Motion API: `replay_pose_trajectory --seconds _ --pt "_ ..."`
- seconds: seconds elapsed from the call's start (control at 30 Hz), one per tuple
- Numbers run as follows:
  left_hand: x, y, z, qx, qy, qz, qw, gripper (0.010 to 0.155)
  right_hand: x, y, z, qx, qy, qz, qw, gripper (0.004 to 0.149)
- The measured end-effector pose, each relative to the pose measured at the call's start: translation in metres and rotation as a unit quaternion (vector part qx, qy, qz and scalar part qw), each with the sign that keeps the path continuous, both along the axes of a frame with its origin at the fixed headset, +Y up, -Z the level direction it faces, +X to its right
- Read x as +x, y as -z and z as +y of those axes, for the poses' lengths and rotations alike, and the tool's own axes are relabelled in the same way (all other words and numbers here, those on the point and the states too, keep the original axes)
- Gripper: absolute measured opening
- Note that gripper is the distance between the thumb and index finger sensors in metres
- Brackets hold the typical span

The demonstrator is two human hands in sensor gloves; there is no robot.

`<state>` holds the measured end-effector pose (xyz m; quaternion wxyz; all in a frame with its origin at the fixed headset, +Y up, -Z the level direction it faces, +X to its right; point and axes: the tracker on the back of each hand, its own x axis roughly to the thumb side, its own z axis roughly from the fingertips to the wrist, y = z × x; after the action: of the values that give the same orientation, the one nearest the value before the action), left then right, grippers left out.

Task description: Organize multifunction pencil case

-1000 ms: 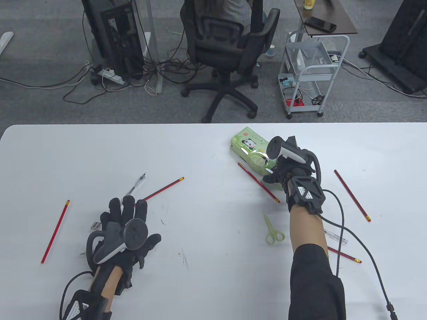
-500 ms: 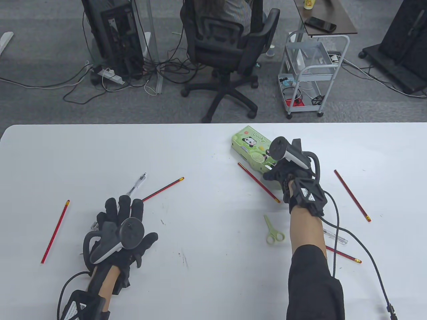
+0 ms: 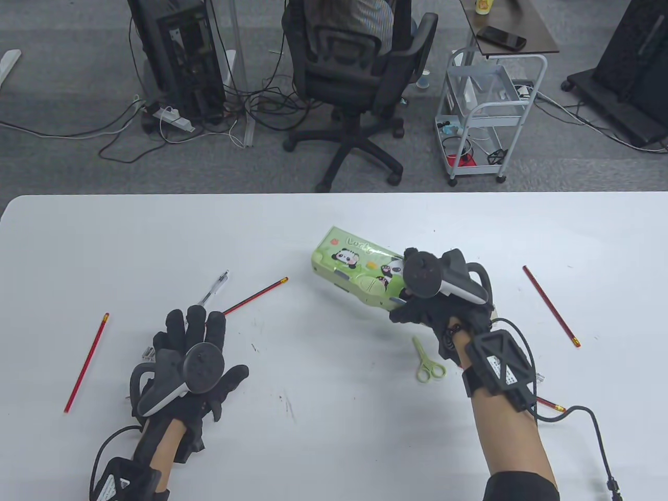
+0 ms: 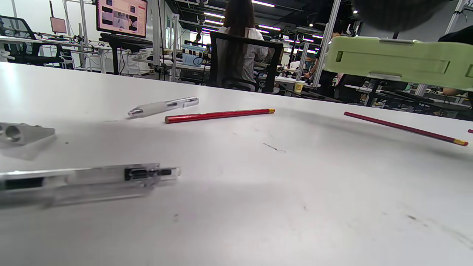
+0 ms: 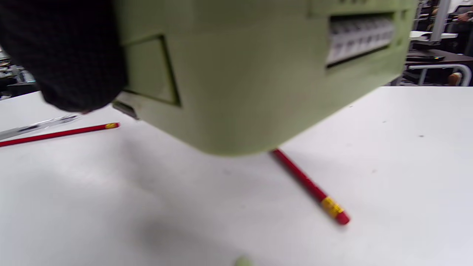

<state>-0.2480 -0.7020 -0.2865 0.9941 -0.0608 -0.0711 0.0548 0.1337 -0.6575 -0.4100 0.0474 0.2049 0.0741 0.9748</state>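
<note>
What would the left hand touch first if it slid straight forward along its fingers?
Probably the clear pen, lying just beyond the left hand's fingers; the red pencil is slightly right of that line.

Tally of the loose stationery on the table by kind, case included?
Red pencils: 5
Clear pens: 3
Metal sharpener: 1
Green scissors: 1
Green pencil case: 1
Total: 11
</note>
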Motion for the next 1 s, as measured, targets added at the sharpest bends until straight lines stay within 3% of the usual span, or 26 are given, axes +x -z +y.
replay_pose_trajectory --seconds 0.3,1.0 --pt "0.006 -0.002 0.0 -0.003 -0.001 -0.001 1.0 0.096 -0.033 -0.026 -0.034 -0.018 -0.021 0.054 0.998 0.112" --pt "0.006 -0.002 -0.001 -0.024 -0.009 0.001 1.0 0.095 -0.053 -0.013 -0.066 -0.079 -0.064 0.07 0.992 0.111"
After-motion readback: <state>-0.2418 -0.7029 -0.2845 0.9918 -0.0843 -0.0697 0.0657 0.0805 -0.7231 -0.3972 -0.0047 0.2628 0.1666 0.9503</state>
